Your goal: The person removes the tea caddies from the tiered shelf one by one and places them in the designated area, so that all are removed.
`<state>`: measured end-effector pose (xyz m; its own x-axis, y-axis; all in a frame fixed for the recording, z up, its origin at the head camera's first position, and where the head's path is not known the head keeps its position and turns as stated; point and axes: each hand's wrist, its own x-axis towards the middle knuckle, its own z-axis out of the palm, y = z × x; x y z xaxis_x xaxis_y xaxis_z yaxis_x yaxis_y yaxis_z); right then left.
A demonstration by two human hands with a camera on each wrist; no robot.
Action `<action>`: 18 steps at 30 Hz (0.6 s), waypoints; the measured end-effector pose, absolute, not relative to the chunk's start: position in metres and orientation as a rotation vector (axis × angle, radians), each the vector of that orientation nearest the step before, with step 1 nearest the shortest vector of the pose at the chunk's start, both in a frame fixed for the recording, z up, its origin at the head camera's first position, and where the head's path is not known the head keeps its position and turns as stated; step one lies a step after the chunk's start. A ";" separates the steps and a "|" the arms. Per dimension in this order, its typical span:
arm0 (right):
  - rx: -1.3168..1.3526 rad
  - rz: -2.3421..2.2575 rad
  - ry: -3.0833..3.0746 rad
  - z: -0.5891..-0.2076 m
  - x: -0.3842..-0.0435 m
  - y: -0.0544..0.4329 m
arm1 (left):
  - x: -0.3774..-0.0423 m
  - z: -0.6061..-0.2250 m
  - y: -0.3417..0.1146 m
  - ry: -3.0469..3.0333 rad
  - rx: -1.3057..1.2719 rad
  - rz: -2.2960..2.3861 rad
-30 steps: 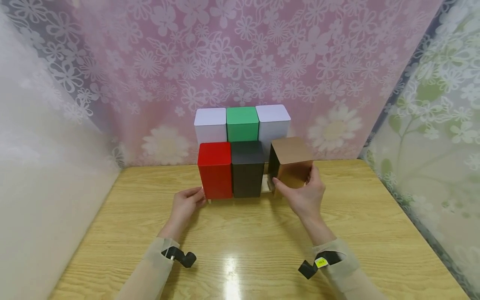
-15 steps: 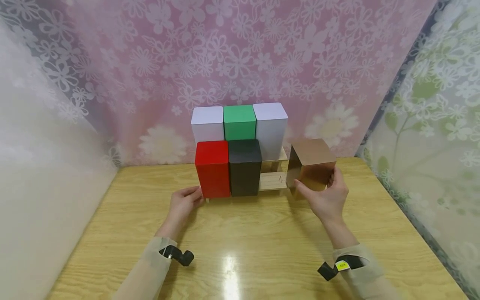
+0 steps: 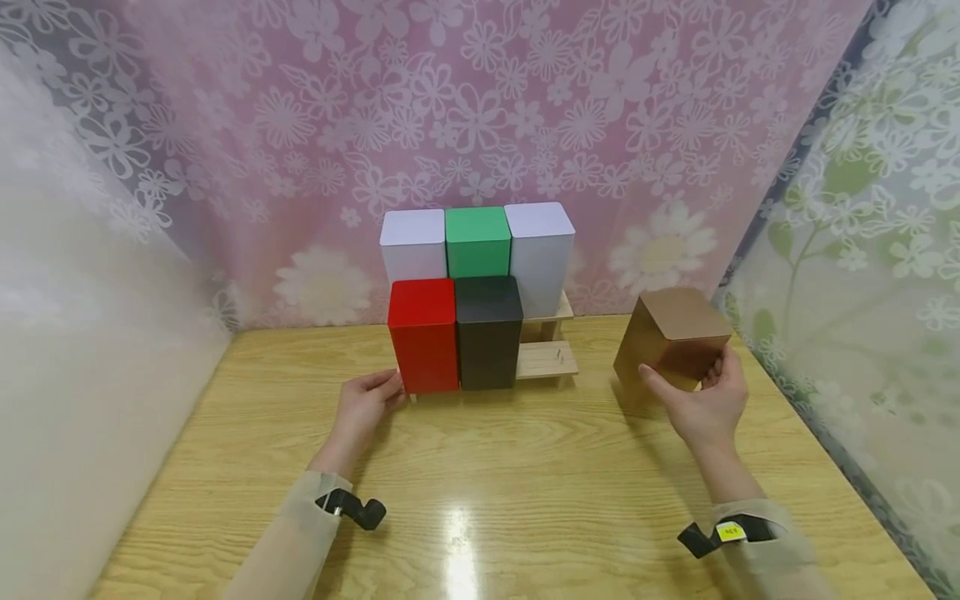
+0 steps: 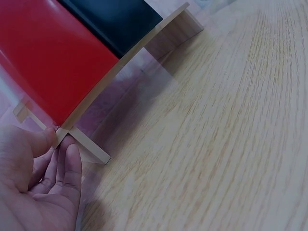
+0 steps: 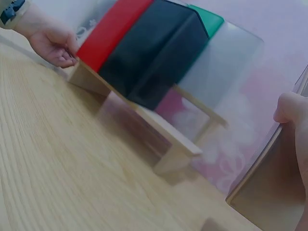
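My right hand (image 3: pixel 708 408) grips a brown metallic box (image 3: pixel 678 321), thumb on its front and fingers round its right side. The box is tilted, held close over the table right of a two-step wooden stand (image 3: pixel 546 360). In the right wrist view, part of the brown box (image 5: pixel 269 185) shows at the right edge. My left hand (image 3: pixel 363 408) pinches the stand's lower left corner, thumb on top and fingers beneath, as the left wrist view shows. On the lower step stand a red box (image 3: pixel 423 342) and a black box (image 3: pixel 489 337), side by side. The lower step's right end is bare.
A white box (image 3: pixel 412 246), a green box (image 3: pixel 477 246) and a taller white box (image 3: pixel 542 250) stand on the upper step behind. The wood-grain table (image 3: pixel 300 533) ends at a pink flowered curtain (image 3: pixel 480 108), with pale hangings at both sides.
My right hand has carried the brown box off to the right, away from the stand, and tilted it. The lower step's right end has come into view. My left hand stays at the stand.
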<state>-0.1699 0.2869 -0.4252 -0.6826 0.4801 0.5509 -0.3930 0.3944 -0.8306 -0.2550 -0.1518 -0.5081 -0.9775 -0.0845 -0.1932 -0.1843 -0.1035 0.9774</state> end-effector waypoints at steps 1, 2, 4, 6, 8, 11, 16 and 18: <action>-0.088 1.394 -1.860 -0.427 -0.170 0.290 | -0.255 -0.508 -0.152 2.061 -0.307 2.258; -0.100 1.393 -1.862 -0.429 -0.169 0.293 | -0.255 -0.508 -0.152 2.065 -0.305 2.253; -0.117 1.383 -1.870 -0.433 -0.169 0.298 | -0.255 -0.508 -0.152 2.065 -0.309 2.250; -0.122 1.371 -1.875 -0.436 -0.168 0.302 | -0.255 -0.507 -0.152 2.070 -0.310 2.244; -0.142 1.365 -1.885 -0.440 -0.168 0.307 | -0.255 -0.507 -0.152 2.068 -0.312 2.246; -0.163 1.365 -1.884 -0.444 -0.168 0.314 | -0.255 -0.508 -0.152 2.064 -0.311 2.249; -0.154 1.398 -1.857 -0.453 -0.172 0.326 | -0.256 -0.509 -0.152 2.067 -0.295 2.246; -0.159 1.398 -1.861 -0.455 -0.172 0.329 | -0.256 -0.509 -0.152 2.065 -0.293 2.247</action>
<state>-0.1718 0.3293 -0.4552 -0.6829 0.5251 0.5079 -0.3417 0.3849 -0.8574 -0.2559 -0.1522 -0.5092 -0.9789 -0.0732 -0.1908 -0.1840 -0.0907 0.9787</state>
